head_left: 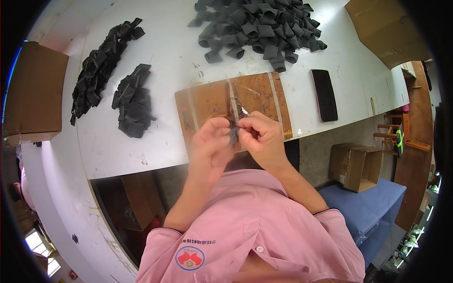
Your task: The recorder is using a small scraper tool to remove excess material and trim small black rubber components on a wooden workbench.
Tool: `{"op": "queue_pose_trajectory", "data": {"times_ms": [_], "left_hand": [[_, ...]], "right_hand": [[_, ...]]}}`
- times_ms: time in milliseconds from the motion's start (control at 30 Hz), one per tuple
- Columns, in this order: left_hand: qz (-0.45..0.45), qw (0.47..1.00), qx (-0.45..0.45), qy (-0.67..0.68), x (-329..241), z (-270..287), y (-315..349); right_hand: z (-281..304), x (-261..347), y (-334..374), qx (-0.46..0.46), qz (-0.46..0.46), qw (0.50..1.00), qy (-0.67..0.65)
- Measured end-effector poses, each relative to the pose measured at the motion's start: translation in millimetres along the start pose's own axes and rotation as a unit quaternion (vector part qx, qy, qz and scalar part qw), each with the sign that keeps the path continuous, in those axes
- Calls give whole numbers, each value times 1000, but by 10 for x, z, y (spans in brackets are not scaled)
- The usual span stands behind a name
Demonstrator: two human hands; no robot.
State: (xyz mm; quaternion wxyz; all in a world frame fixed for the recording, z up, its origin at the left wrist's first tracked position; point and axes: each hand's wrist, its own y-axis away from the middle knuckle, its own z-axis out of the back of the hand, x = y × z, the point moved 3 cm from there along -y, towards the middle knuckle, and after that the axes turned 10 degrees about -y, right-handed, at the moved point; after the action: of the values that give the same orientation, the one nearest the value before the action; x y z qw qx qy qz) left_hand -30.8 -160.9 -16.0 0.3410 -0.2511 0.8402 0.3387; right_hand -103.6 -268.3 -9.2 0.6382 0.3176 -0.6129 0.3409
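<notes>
Close in front of my chest, a small dark fabric piece [233,135] is pinched between my two hands. My left hand [211,141], partly smeared by motion, has its thumb and index finger closed on the left side of the piece. On the other side, the fingertips of my right hand [261,137] are closed on it too. Both hands are over the near edge of a worn brown board [206,104] with pale strips across it. Just beyond my fingertips, a narrow dark strip and a shiny bit lie on the board; I cannot make out what they are.
A big heap of black fabric loops [258,31] lies at the far side of the white table [158,113]. Two piles of flattened black pieces [133,104] are on the left. A phone [324,95] rests right of the board. Cardboard boxes [37,89] flank the table.
</notes>
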Motion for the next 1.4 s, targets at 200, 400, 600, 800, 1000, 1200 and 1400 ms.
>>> {"op": "queue_pose_trajectory", "data": {"times_ms": [200,400,600,800,1000,1200,1400], "left_hand": [[-242,902,-116,-337,-69,-116,124],[-177,957,-103,-205,-224,-86,148],[16,886,337,319,-808,-466,107],[-9,973,177,146,-511,-226,-118],[-462,777,-68,-421,-853,-364,-5],[-486,777,74,-392,-892,-500,-18],[-319,946,62,-4,-844,-369,-62]], "right_hand": [[-99,-132,86,123,-282,773,-554],[-14,74,-50,202,-233,886,-346],[0,1046,-510,216,-12,951,-220],[-76,549,-590,238,-106,914,-312],[43,673,-554,74,86,992,-46],[-1,885,-308,-9,381,915,132],[-80,938,-377,-15,372,917,144]]}}
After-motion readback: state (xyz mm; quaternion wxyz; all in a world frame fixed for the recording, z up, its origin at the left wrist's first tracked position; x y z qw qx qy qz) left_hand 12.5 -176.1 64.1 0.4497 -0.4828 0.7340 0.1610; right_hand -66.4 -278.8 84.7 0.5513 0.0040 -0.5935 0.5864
